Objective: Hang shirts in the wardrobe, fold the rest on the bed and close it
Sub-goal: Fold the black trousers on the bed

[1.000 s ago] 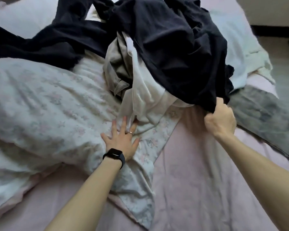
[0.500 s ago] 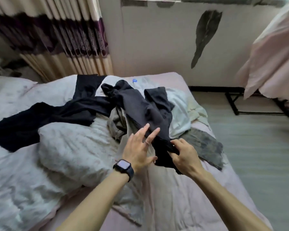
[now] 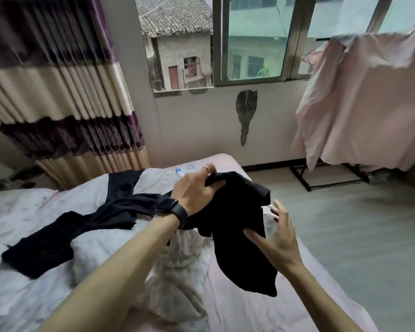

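**Above the bed, a dark garment lifted**

At the centre of the head view, a black garment (image 3: 237, 231) is held up clear of the bed (image 3: 249, 312). Its upper edge, at 12 o'clock, is gripped by the left hand (image 3: 197, 188), the fingers curled tightly round the bunched cloth. A dark watch (image 3: 175, 212) is worn on that wrist and a ring (image 3: 205, 167) on one finger. At 3 o'clock of the garment the right hand (image 3: 276, 233) is held with its fingers straight and spread apart, the thumb laid against the black fabric. Toward 9 o'clock a second black garment (image 3: 82, 226) is spread across the white quilt (image 3: 34, 295). Pale clothes (image 3: 185, 255) are heaped below the hands at 6 o'clock. A striped curtain (image 3: 58, 92) is hung at 10 o'clock, a window (image 3: 249, 44) is set at 12 o'clock, and at 2 o'clock a pink sheet (image 3: 357, 104) is draped over a black rack (image 3: 321, 178).
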The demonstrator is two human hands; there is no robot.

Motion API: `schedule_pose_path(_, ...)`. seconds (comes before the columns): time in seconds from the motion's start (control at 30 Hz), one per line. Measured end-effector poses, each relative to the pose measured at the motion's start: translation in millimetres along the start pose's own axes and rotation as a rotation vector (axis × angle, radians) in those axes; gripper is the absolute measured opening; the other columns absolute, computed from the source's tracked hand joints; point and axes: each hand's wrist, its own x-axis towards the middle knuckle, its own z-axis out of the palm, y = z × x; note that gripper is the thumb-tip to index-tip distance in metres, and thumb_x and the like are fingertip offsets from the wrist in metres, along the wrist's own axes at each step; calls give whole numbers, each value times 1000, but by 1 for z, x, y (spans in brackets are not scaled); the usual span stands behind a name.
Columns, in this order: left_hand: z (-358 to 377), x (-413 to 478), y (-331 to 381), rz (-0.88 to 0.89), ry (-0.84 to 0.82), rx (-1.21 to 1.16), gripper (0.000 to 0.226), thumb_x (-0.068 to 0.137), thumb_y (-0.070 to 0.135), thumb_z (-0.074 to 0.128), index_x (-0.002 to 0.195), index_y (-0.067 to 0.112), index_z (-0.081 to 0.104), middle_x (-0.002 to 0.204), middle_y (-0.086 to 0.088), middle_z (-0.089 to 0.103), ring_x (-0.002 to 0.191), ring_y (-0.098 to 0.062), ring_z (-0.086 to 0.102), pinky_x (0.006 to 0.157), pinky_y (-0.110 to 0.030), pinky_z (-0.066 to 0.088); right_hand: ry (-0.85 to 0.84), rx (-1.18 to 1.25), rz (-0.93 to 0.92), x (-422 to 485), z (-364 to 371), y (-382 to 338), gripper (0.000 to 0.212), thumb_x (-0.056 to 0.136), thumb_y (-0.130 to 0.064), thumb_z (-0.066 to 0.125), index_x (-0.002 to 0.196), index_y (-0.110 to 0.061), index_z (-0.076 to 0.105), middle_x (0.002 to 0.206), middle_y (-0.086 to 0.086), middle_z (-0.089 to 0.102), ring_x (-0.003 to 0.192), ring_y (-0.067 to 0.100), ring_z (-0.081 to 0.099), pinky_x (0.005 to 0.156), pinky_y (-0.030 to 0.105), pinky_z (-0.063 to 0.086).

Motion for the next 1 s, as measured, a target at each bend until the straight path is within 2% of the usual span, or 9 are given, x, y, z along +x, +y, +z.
schedule_pose_path(0.1, -36, 9, 20, -79, 109, -74, 37, 78, 69, 55, 93, 36, 49, 72, 8, 63, 77, -24, 64, 69, -36, 51, -8, -197, 114, 1, -10, 9, 124, 51, -85, 66, 155, -31, 23, 153, 2, 38, 139, 28, 35, 112, 48, 32)
schedule_pose_path(0.17, -56, 10, 32, -82, 188, -89, 37, 77, 67, 57, 91, 33, 52, 73, 8, 65, 76, -24, 65, 70, -36, 53, -85, -232, 205, 9, -18, 13, 117, 53, -83, 70, 151, -33, 31, 150, 1, 42, 137, 27, 39, 111, 48, 35)
schedule_pose_path(0.27, -75, 12, 41, -129, 271, -90, 30, 84, 59, 64, 90, 31, 56, 78, 5, 68, 78, -25, 67, 69, -35, 54, -242, -108, 187, 30, -26, 16, 54, 66, -64, 71, 106, -28, 67, 106, -5, 71, 104, 20, 65, 92, 45, 52)
schedule_pose_path(0.4, -92, 6, 56, -234, 353, -39, 24, 88, 56, 64, 90, 34, 55, 77, 15, 63, 79, -20, 64, 59, -25, 40, -231, -105, 101, 51, -35, 8, 15, 93, -36, 64, 90, -21, 67, 92, 0, 71, 95, 24, 66, 85, 40, 51)
schedule_pose_path(0.53, -101, -7, 64, -291, 336, 145, 20, 92, 52, 58, 101, 34, 62, 88, 2, 72, 92, -30, 66, 72, -30, 43, -122, 72, 99, 70, -49, -17, 16, 99, -30, 54, 97, -15, 59, 90, 11, 66, 87, 31, 62, 81, 44, 51)
schedule_pose_path(0.67, -104, -21, 68, -411, 324, 172, 37, 93, 56, 56, 75, 24, 57, 72, 8, 61, 82, -22, 59, 72, -29, 37, -11, 174, 20, 93, -76, -56, 12, 100, -33, 55, 101, -22, 58, 92, 9, 68, 94, 34, 62, 75, 33, 39)
schedule_pose_path(0.83, -97, -37, 67, -580, 441, 16, 53, 102, 37, 49, 57, 11, 38, 62, -15, 52, 81, -41, 58, 65, -35, 28, 84, 290, -49, 111, -104, -66, 29, 93, -45, 65, 118, -33, 55, 104, 1, 65, 102, 26, 61, 86, 31, 43)
schedule_pose_path(0.93, -81, -48, 62, -680, 481, -206, 42, 102, 27, 50, 64, 14, 43, 63, -14, 51, 75, -34, 54, 66, -35, 31, -137, 377, 189, 101, -100, -36, 68, 82, -57, 74, 137, -24, 50, 116, -1, 62, 106, 23, 60, 101, 43, 48)
schedule_pose_path(1.0, -65, -59, 64, -725, 413, -261, 19, 101, 23, 53, 86, 12, 49, 70, -3, 53, 78, -25, 53, 69, -36, 40, -268, 306, 248, 89, -87, -11, 48, 88, -47, 72, 114, -6, 69, 105, 11, 73, 103, 31, 67, 98, 47, 51)
